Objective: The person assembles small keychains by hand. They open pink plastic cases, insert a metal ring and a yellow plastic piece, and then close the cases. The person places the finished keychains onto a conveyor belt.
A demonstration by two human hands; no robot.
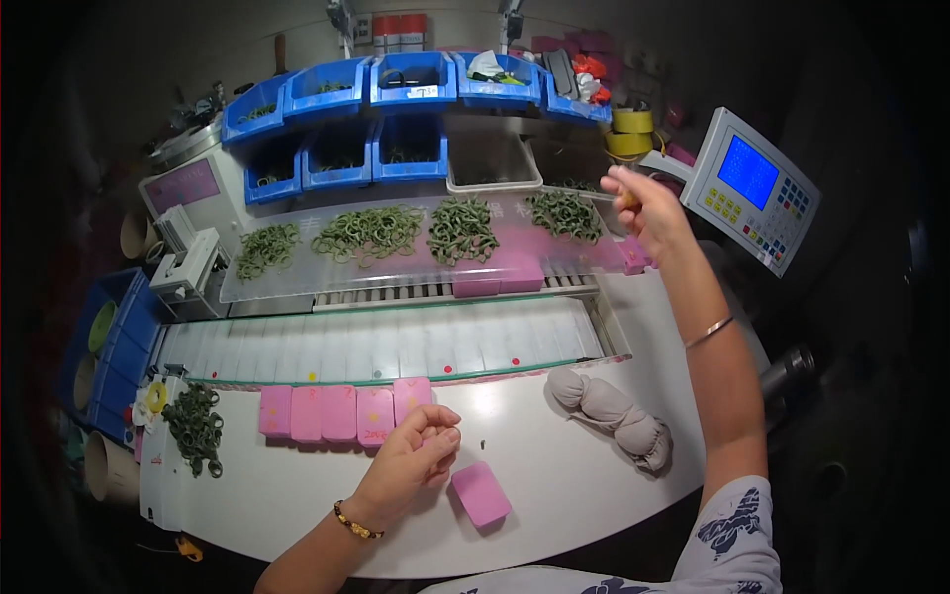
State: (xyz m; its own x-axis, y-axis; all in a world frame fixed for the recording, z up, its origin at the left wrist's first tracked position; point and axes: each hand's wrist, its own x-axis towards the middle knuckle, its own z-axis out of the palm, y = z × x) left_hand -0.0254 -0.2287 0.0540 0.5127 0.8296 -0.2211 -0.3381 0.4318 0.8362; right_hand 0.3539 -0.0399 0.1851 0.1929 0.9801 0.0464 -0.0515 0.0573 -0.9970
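Noted four pink blocks [341, 410] lined up on the worktop [554, 475], a fifth pink block [481, 493] loose beside the left hand [411, 455], fingers curled shut with nothing visible in them, right hand [643, 208] raised, pinching a small tan piece near green ring heaps [416, 233]; sorting judged barely begun.

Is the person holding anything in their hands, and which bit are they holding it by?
The right hand, raised near the control panel, pinches something small and tan at its fingertips; which part cannot be told. The left hand rests curled on the white table, and its fingers hide any contents.
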